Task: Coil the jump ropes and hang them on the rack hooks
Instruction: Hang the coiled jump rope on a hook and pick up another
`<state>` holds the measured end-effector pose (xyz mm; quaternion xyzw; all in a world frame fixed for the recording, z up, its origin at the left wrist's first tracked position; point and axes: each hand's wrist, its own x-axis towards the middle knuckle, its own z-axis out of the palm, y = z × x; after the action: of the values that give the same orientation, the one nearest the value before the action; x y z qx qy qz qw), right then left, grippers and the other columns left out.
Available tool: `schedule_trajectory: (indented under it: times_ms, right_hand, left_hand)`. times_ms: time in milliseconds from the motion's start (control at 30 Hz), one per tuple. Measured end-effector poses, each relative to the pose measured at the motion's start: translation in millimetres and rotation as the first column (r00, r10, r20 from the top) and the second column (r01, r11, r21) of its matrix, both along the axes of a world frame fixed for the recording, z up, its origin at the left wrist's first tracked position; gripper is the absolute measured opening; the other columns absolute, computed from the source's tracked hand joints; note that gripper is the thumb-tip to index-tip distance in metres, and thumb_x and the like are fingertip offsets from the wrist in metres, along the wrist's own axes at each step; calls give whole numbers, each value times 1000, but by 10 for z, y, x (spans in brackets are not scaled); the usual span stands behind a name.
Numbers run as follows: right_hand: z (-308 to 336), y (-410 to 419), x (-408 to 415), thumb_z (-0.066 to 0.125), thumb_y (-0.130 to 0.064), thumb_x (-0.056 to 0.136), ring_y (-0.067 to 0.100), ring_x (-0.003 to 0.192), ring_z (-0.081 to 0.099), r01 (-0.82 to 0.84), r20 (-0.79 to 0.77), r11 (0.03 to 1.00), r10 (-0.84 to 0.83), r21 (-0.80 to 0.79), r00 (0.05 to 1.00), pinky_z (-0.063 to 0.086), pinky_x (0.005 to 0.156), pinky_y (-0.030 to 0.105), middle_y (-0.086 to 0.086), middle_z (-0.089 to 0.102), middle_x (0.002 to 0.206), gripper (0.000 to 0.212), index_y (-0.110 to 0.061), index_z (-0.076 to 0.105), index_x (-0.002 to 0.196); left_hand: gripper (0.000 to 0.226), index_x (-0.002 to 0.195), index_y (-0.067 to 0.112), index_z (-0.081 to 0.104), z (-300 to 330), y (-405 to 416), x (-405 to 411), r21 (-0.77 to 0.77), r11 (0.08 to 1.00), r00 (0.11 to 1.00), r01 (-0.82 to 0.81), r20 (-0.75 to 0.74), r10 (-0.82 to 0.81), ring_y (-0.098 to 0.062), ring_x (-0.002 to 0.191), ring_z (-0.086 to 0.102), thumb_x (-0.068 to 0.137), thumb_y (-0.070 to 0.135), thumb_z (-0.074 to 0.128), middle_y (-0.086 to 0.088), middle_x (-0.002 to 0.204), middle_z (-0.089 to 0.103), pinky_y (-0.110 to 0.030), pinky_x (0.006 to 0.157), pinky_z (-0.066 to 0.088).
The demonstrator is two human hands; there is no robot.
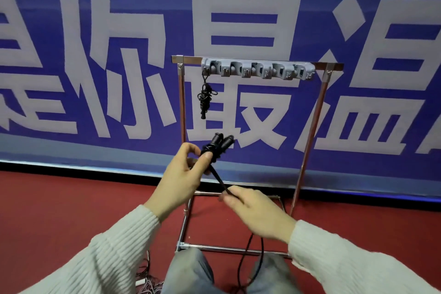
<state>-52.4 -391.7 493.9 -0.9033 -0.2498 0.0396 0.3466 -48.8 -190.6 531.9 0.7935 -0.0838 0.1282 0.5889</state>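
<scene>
My left hand [185, 174] grips a black jump rope [220, 144] by its two handles, which point up and right, with cord wound around them. A taut stretch of cord runs down to my right hand [254, 210], which pinches it; the loose remainder hangs below toward my knees. Behind my hands stands a metal rack [310, 141] with a grey strip of hooks [257, 70] along its top bar. Another coiled black rope [205, 96] hangs from the leftmost hook.
A blue banner [95, 67] with large white characters covers the wall behind the rack. The floor [59, 205] is red. Thin reddish cords [148, 279] lie on the floor at the bottom, left of my knees. The rack's base bars [222, 249] lie close to my legs.
</scene>
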Motion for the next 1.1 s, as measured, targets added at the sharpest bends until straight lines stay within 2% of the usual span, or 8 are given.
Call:
schedule_trajectory:
  times_ms: [133, 233, 400, 567, 700, 833, 967, 1100]
  right_hand:
    - [280, 13, -82, 44, -40, 103, 34, 101, 64, -30, 320, 897, 188, -441, 929, 50, 83, 46, 4, 70, 108, 23, -27, 58, 115]
    - [669, -33, 67, 69, -34, 89, 14, 83, 66, -184, 181, 897, 275, -402, 944, 53, 75, 38, -6, 73, 90, 13, -30, 68, 101]
    - [732, -172, 273, 87, -20, 77, 17, 59, 48, -296, -250, 953, 303, 66, 920, 39, 61, 31, 6, 54, 67, 31, -18, 57, 83]
    - [517, -105, 211, 66, -12, 89, 14, 60, 62, -143, -440, 766, 500, 627, 746, 52, 56, 23, 5, 61, 76, 8, -15, 60, 86]
    - [341, 3, 260, 61, -19, 95, 23, 62, 57, 120, -520, 720, 365, 684, 772, 32, 59, 34, 6, 62, 76, 17, -20, 67, 79]
    - [258, -4, 409, 54, -17, 97, 10, 55, 43, 365, -611, 618, 244, 696, 753, 28, 52, 26, 0, 57, 73, 17, -19, 65, 85]
    - [289, -3, 395, 48, -11, 102, 5, 50, 36, 458, -661, 628, 123, 629, 740, 24, 43, 17, -1, 58, 73, 24, -17, 67, 89]
    - [235, -4, 331, 50, -16, 103, 8, 59, 38, 465, -677, 650, 105, 601, 728, 26, 46, 19, 3, 61, 85, 22, -17, 72, 103]
  left_hand:
    - [22, 95, 29, 48, -244, 107, 84, 636, 772, 987, 23, 110, -120, -4, 67, 49, 98, 48, 57, 11, 83, 59, -28, 62, 37]
    - [5, 104, 37, 55, -272, 68, -33, 724, 610, 895, 321, -20, -447, 3, 84, 59, 100, 40, 54, 21, 96, 64, -24, 76, 47]
    - [9, 103, 24, 70, -107, 55, -237, 592, 694, 853, 410, 21, -522, -3, 76, 62, 97, 30, 66, 18, 87, 68, -20, 69, 46]
    - [22, 107, 5, 65, -96, -24, -370, 69, 844, 847, 532, -57, -529, -19, 69, 64, 97, 24, 62, -5, 92, 74, -28, 63, 49]
    - [45, 111, -8, 52, -158, -148, -329, -407, 829, 838, 384, -224, -498, -15, 51, 39, 93, 32, 59, -20, 86, 60, -22, 46, 31]
    - [47, 107, 5, 67, -146, -175, -284, -733, 616, 681, 290, -295, -671, -10, 54, 36, 93, 50, 67, -12, 90, 62, -15, 41, 26]
    - [58, 127, -5, 58, -177, -45, -210, -765, 523, 596, 375, -233, -768, -18, 73, 54, 79, 13, 85, -13, 103, 55, -21, 57, 49]
    - [35, 123, -7, 61, -123, 5, -220, -500, 761, 733, 413, -313, -604, -25, 89, 67, 92, 7, 70, -13, 103, 62, -33, 80, 58]
